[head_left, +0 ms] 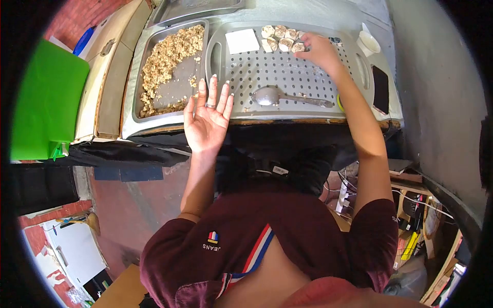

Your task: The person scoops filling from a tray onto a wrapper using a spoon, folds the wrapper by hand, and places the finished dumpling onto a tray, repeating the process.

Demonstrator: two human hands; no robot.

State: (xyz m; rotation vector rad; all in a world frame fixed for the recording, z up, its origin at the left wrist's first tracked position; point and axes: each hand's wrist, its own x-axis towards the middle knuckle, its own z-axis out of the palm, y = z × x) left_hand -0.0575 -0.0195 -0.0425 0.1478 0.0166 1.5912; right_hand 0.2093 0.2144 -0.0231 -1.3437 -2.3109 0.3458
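My left hand (pixel 208 120) is held palm up in front of the table edge, fingers spread, with nothing in it. My right hand (pixel 321 51) reaches to the far side of a grey perforated tray (pixel 303 115). Its thumb and fingers curve around a small open-topped dumpling (pixel 298 47) at the end of a cluster. The other dumplings (pixel 280 32), white wrappers with brownish filling, stand in short rows beside it. To their left lies a square white stack of wrappers (pixel 242 41). A metal spoon (pixel 269 96) with bits of filling rests nearer me on the tray.
A metal pan (pixel 138 97) of crumbly minced filling (pixel 167 59) stands left of the tray. Another metal tray (pixel 192 9) sits behind it. At the right are a small white cup (pixel 368 43) and a dark phone (pixel 380 90). A green container (pixel 49 97) stands far left.
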